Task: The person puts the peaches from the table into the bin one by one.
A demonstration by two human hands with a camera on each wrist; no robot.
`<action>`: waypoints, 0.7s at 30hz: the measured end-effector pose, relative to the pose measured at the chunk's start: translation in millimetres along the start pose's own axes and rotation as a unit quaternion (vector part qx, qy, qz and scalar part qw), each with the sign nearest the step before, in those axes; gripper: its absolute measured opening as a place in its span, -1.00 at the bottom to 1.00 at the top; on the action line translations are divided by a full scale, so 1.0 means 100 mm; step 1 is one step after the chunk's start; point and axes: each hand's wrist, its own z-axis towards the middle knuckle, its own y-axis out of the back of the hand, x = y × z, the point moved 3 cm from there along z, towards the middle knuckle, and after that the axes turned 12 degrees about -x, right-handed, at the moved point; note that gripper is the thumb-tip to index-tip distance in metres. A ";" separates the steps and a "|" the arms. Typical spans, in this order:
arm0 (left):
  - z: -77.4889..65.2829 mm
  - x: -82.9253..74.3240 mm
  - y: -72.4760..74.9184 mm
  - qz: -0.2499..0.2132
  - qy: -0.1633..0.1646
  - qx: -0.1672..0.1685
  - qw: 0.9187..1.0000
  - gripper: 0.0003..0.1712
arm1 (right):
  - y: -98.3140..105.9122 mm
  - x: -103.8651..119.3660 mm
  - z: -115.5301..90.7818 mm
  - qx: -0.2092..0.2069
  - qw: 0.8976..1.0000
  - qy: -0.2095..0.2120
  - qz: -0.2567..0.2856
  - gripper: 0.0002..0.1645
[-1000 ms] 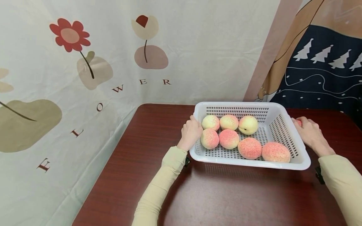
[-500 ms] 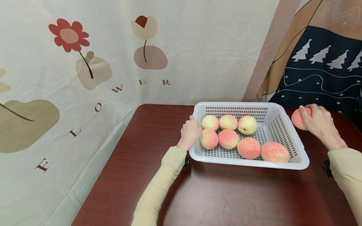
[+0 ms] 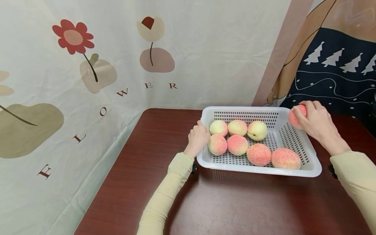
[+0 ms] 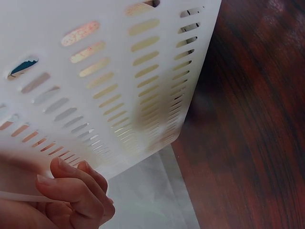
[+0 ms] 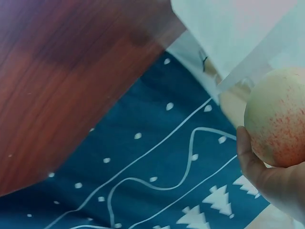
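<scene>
A white perforated plastic basket (image 3: 258, 172) stands on the table with several peaches inside, among them a yellow peach (image 3: 257, 130) at the back and a pink peach (image 3: 286, 158) at the front right. My left hand (image 3: 198, 138) grips the basket's left rim; in the left wrist view its fingers (image 4: 78, 188) curl under the edge. My right hand (image 3: 318, 124) holds another pink peach (image 3: 296, 116) over the basket's back right corner. In the right wrist view that peach (image 5: 281, 119) sits within the fingers, raised above the table.
The dark red-brown table (image 3: 241, 205) reaches toward me in front of the basket. Behind it hangs a pale curtain (image 3: 211, 55) with printed flowers, and a navy cloth (image 3: 332, 78) with white trees hangs at the right.
From beside the basket's right wall, my right hand has lifted the peach, moving first right and then back left over the corner. The left hand and basket stay put.
</scene>
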 end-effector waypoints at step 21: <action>-0.01 -0.01 0.00 0.001 -0.002 -0.001 1.000 -0.67 | -0.35 0.23 -0.16 0.095 0.982 0.153 -0.053 -0.44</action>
